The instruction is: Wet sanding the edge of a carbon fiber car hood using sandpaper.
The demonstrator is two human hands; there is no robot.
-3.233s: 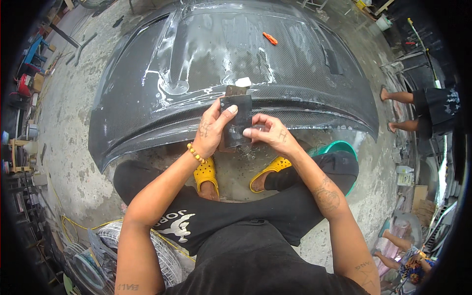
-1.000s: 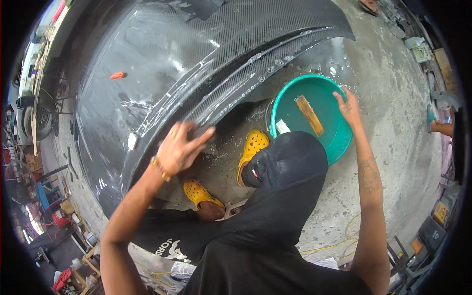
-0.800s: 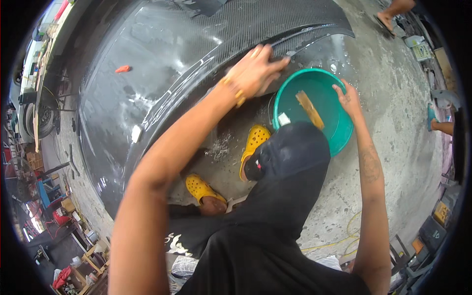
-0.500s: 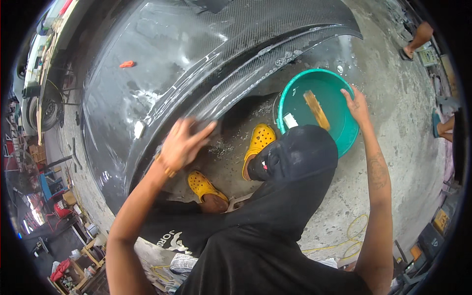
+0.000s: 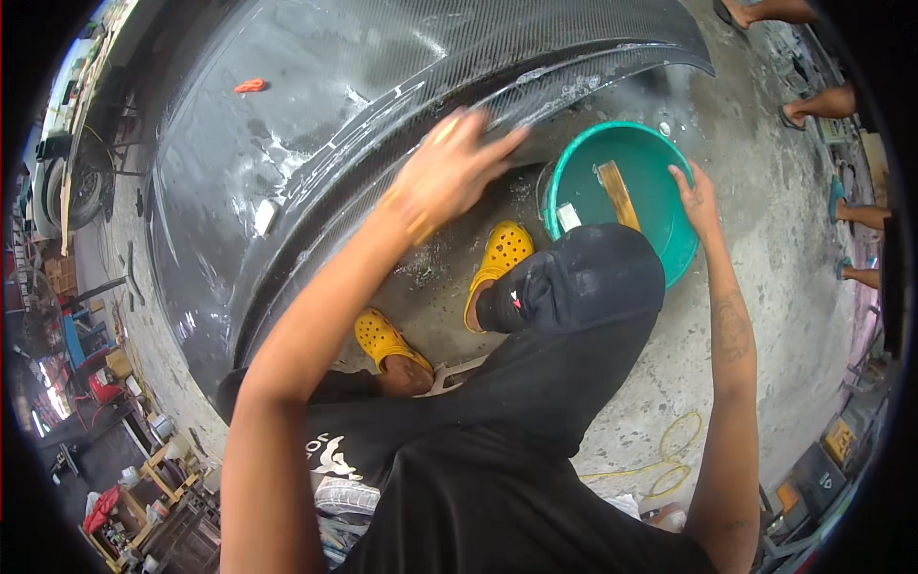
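Note:
My left hand [image 5: 449, 172], blurred by motion, is over the wet, dark carbon-fibre panel [image 5: 316, 105], at its curved near edge. One finger and the thumb stand apart; nothing shows in the hand, though its underside is hidden. With my right hand [image 5: 698, 199] I grip the right rim of a green bucket [image 5: 620, 125] of cloudy water. A wooden stick [image 5: 617, 194] leans in it, and a small white block [image 5: 568, 217] sits by its left wall. Another white block [image 5: 266, 217] and a crumpled orange piece [image 5: 250, 85] lie on the panel.
My knee in dark trousers [image 5: 593, 277] overlaps the bucket's near side. Yellow clogs [image 5: 504, 247] are on my feet. A yellow cord [image 5: 669, 466] lies on the concrete floor. Other people's legs [image 5: 822, 103] are at the right. Tools and shelves [image 5: 163, 478] crowd the lower left.
My left hand has slid right and away from me along the panel's edge. My right hand stays on the bucket rim. More of other people's legs show at the right.

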